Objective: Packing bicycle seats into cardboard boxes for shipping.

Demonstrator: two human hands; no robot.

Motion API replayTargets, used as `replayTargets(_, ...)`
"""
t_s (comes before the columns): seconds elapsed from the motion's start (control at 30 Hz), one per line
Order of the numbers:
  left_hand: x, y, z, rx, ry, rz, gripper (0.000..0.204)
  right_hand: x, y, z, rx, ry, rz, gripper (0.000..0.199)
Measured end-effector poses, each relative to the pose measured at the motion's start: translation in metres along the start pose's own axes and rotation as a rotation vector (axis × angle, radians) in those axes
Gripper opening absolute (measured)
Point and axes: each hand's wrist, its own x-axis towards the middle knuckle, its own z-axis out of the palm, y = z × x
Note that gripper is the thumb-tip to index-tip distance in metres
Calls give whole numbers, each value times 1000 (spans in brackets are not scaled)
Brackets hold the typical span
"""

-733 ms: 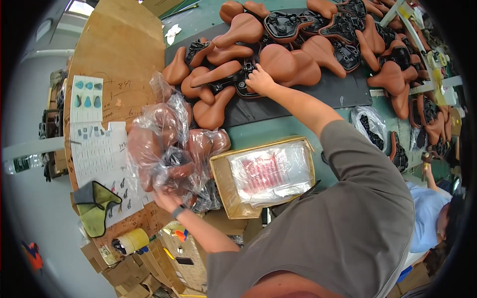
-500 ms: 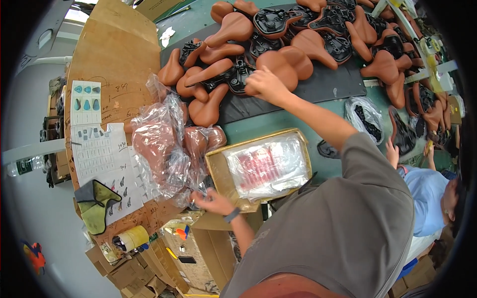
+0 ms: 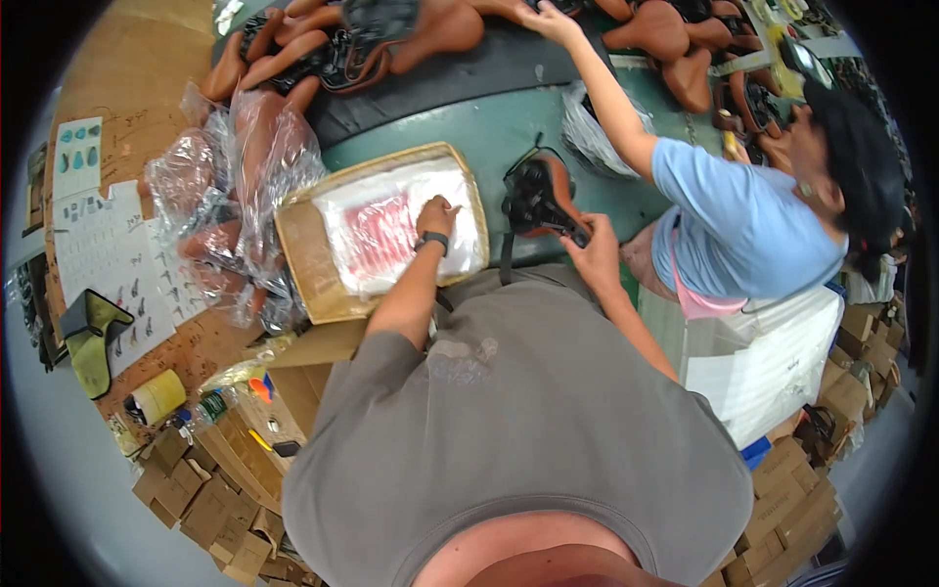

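Our left hand [image 3: 436,213] lies spread, flat on the plastic bags [image 3: 396,233] in the box [image 3: 311,264], pinning them. Our right hand [image 3: 592,256] pinches the saddle [image 3: 538,196] upside down just beside it, underside showing.

A green bench [image 3: 460,137] is seen carrying a black mat [image 3: 469,83] loaded with brown saddles [image 3: 430,24]. Bagged saddles [image 3: 245,176], a shallow carton [image 3: 308,259] of plastic bags and a clear bag [image 3: 587,137] are laid directly on it.
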Motion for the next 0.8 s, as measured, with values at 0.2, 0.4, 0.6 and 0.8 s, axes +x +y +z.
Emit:
replayTargets(0.2, -19, 19, 0, -40, 265, 148, 25, -55, 64, 5, -429, -381, 222, 96)
replayTargets(0.4, -39, 0, 0, -1278, 399, -589, 25, -31, 78, 2, -319, -583, 59, 106)
replayTargets(0.6, -89, -6, -55, -1150, 312, -188, 9, -11, 30, -16, 922, -783, 663, 72)
replayTargets(0.8, -81, 41, -19, -563, 249, 166, 22, 0, -14, -15, 1254, -836, 505, 66)
